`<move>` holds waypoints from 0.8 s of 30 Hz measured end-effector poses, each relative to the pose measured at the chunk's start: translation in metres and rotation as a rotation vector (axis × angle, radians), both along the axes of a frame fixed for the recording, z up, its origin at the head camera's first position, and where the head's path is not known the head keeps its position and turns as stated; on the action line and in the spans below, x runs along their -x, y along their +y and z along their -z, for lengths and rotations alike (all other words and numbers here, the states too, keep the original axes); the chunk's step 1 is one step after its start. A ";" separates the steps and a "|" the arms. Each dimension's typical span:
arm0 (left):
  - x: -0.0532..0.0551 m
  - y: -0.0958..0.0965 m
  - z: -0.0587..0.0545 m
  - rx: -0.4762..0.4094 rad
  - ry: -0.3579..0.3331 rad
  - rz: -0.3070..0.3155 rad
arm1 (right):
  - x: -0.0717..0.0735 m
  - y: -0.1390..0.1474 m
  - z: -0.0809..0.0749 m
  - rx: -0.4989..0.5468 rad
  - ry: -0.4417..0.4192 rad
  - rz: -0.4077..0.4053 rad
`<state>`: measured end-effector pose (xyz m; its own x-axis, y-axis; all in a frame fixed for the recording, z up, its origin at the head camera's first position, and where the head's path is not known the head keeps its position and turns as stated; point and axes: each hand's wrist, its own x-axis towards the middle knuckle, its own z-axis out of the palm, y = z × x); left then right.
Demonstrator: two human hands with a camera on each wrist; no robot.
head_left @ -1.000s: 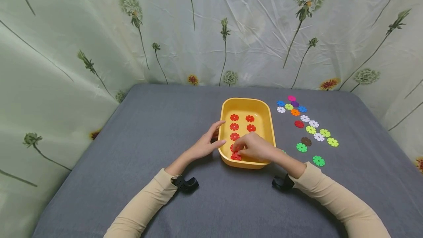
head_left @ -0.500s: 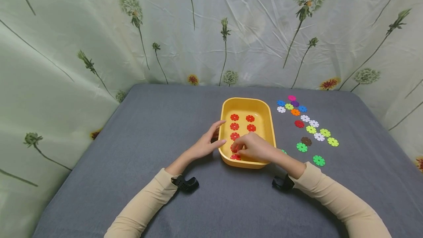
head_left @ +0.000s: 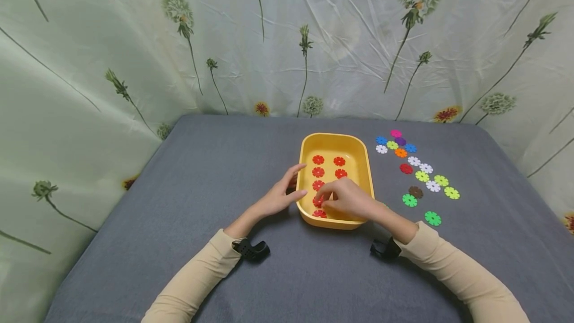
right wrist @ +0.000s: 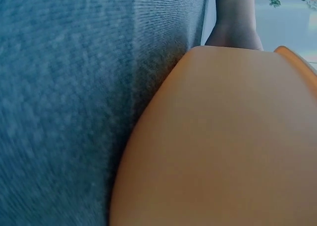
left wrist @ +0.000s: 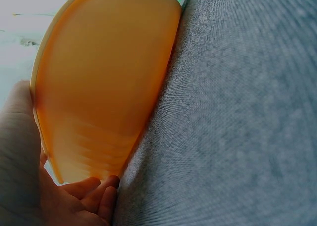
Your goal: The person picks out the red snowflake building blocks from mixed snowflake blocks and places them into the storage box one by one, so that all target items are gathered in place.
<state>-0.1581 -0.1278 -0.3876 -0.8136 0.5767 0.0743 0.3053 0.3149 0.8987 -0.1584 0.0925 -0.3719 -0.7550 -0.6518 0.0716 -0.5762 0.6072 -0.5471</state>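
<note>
In the head view a yellow plastic tray stands on the grey cloth. Red flower-shaped discs lie flat inside it: a left column of several, such as the nearest red disc, and a shorter right column with another red disc. My left hand rests against the tray's left wall, thumb and index finger spread along the rim. Its other fingers touch the outer wall in the left wrist view. My right hand hovers inside the tray, bent thumb and index finger apart beside the lower left discs, hiding part of the right column.
Loose flower discs lie right of the tray, among them a green disc, a brown disc, a white disc and a pink disc. A flower-printed curtain hangs behind the grey cloth.
My right fingers have let go of the nearest red disc, which now lies flat at the bottom of the left column. The thumb and index finger have parted. The left hand has stayed put.
</note>
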 end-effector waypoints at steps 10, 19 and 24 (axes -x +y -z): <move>0.017 -0.001 0.034 0.012 0.010 -0.024 | 0.001 0.013 -0.008 0.070 0.002 0.077; 0.017 -0.002 0.037 0.014 0.037 -0.041 | 0.001 0.028 -0.016 0.115 0.063 0.169; 0.017 -0.002 0.036 0.009 0.041 -0.043 | 0.001 0.036 -0.021 0.153 0.060 0.233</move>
